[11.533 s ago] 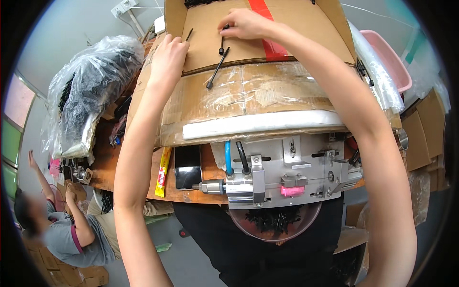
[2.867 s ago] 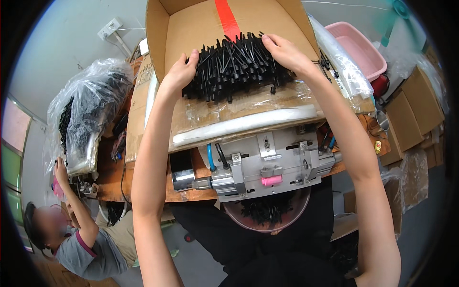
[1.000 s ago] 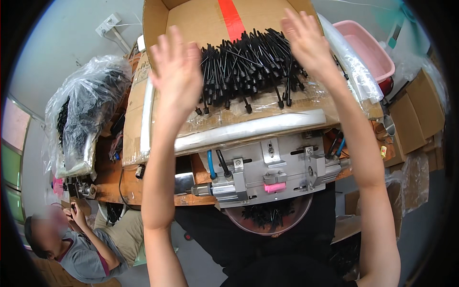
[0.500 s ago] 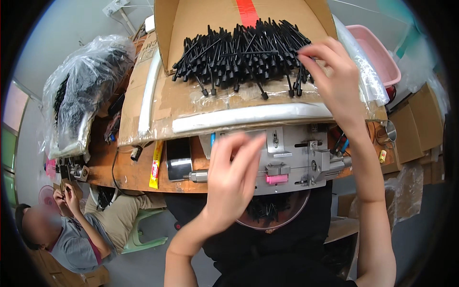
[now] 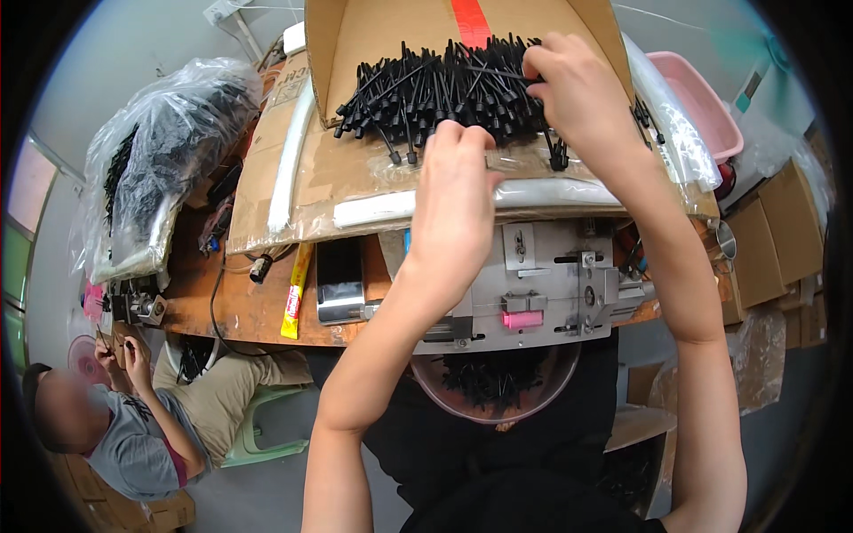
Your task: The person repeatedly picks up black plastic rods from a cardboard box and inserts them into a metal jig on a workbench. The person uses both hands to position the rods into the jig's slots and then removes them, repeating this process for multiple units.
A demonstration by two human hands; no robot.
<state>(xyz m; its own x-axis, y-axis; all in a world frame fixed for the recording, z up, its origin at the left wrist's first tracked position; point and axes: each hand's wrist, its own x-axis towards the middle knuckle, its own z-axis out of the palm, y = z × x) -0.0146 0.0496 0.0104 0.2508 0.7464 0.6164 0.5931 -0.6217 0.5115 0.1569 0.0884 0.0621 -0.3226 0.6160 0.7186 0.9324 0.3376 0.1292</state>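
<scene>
A heap of thin black plastic pin-like parts (image 5: 426, 89) lies on the open flap of a cardboard box (image 5: 382, 35) in front of me. My right hand (image 5: 577, 98) rests on the heap's right side, with fingers curled around some of the parts. My left hand (image 5: 453, 204) is raised with its back to the camera. Its fingertips reach the heap's near edge, and nothing shows in its grip. Below the hands a grey metal fixture (image 5: 551, 284) with a pink block is mounted at the bench edge.
A round bowl (image 5: 493, 382) with black parts sits under the fixture. A clear bag of black parts (image 5: 151, 178) is at left, with a phone (image 5: 339, 280) and a yellow tube (image 5: 293, 293) on the wooden bench. A pink tub (image 5: 702, 98) stands at right. Another person (image 5: 107, 417) sits lower left.
My left hand has risen from over the fixture up to the heap's near edge. My right hand has moved a little further onto the heap. Earlier, both hands pulled the heap forward.
</scene>
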